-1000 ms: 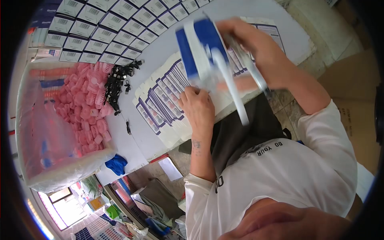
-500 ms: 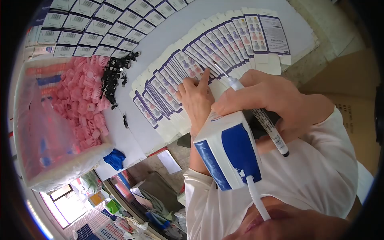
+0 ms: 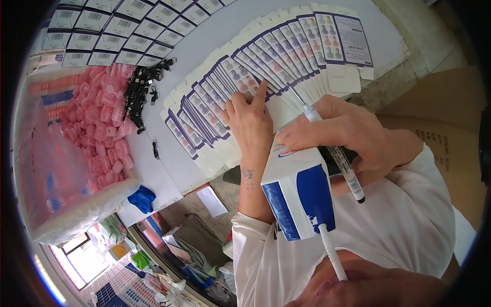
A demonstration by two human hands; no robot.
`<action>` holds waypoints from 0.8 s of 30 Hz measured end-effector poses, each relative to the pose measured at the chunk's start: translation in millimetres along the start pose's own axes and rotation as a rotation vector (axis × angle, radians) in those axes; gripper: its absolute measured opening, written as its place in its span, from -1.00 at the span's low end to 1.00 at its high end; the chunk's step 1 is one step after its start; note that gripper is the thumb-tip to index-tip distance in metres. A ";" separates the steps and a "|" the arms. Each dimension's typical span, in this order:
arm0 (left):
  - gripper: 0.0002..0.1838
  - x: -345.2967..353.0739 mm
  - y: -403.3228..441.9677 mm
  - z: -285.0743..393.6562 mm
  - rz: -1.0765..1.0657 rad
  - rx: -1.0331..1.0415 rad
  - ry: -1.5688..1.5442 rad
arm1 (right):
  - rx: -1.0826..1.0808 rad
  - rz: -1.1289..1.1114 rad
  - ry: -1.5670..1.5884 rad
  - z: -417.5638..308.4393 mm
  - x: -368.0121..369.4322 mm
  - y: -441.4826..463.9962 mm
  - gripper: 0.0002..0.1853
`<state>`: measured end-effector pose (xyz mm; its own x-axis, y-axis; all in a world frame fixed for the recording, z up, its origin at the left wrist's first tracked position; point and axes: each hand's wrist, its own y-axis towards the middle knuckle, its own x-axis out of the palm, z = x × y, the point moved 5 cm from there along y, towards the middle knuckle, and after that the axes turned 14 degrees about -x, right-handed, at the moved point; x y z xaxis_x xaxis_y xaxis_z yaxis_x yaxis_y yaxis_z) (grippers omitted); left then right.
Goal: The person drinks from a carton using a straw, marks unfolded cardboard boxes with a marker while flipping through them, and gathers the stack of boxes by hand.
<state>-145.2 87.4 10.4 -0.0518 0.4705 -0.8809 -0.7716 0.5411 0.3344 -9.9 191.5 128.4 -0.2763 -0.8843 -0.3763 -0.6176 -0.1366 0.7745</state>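
Observation:
Flat printed box blanks (image 3: 303,48), with pictures of small fans on them, lie fanned out in an overlapping arc on the white table. My left hand (image 3: 249,120) rests on the middle of this fan. Its index finger is stretched out onto a blank, the other fingers are bent, and it holds nothing visible. In my right hand (image 3: 353,125) are a blue-and-white drink carton (image 3: 296,197) and a white pen (image 3: 343,166) with a slim metal tip. The pen slants between the fingers, tip towards the blanks. A white straw (image 3: 332,253) runs from the carton to my mouth.
Rows of white boxes with barcodes (image 3: 120,25) stand at the far left. Pink mini fans (image 3: 105,123) fill a plastic-lined container (image 3: 76,217). Beside them lie black cables (image 3: 138,97) and a blue cloth (image 3: 141,199). A cardboard box (image 3: 434,112) is at right.
The view has shifted slightly. The carton sits a little further right and more upright relative to my left arm, more of which shows. Both hands keep nearly the same pose.

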 end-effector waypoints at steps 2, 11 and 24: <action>-0.53 -0.5 0.1 0.4 -0.005 -0.006 0.002 | -0.001 0.003 0.006 0.1 0.2 0.3 -0.35; -0.52 -2.2 0.4 2.1 -0.016 0.000 0.007 | 0.011 0.023 0.035 1.3 1.2 -0.5 -0.36; -0.53 0.3 -0.2 0.4 -0.007 0.003 0.024 | 0.005 0.019 0.020 2.2 1.4 -0.8 -0.37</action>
<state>-144.8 87.7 10.2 -0.0617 0.4495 -0.8912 -0.7703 0.5463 0.3289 -11.4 191.4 126.2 -0.2739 -0.8954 -0.3511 -0.6161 -0.1170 0.7789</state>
